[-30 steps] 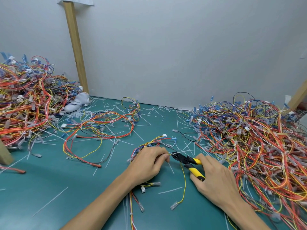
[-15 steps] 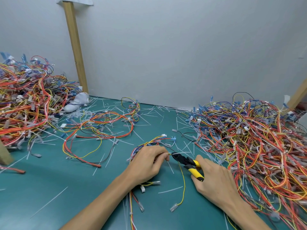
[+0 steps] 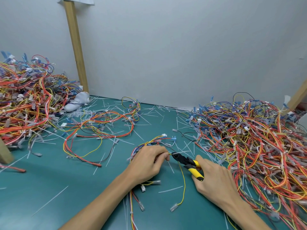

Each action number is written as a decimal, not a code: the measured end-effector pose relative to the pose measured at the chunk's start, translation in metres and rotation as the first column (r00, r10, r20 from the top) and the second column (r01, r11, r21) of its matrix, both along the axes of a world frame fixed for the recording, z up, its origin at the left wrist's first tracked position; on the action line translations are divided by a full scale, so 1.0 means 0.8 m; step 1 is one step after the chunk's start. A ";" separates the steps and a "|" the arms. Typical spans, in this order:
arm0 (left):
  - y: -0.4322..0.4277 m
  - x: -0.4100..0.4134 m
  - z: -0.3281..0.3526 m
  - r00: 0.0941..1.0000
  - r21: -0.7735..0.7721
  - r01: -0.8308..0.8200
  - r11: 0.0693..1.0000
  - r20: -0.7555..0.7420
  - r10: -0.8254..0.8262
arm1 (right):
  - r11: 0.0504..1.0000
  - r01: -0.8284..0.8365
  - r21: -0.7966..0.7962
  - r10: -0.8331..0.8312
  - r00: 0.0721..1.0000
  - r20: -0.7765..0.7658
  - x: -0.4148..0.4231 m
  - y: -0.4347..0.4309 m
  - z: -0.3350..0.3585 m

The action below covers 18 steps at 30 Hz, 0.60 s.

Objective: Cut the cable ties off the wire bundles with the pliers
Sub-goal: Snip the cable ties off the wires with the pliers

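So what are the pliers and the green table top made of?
The pliers have matte yellow-and-black handles, likely plastic or rubber, and a dark head, probably metal. The table top looks like a smooth teal mat, maybe rubber.

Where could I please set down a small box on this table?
The near-left mat, between the left wire pile, the loose bundle and the left hand, holds only stray cut ties. The right wire pile and the strip by the wall are crowded.

Workshop bench: wire-harness heaps (image 3: 249, 138)
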<state>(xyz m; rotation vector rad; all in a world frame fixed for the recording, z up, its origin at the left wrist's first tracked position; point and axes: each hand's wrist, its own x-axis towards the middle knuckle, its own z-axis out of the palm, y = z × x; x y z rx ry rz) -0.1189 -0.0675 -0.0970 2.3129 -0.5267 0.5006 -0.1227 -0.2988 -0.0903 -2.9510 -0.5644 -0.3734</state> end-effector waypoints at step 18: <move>0.000 -0.003 0.004 1.000 0.007 0.004 1.000 -0.014 -0.004 | 1.000 -0.009 -0.020 0.009 1.000 0.006 0.002 -0.001 -0.002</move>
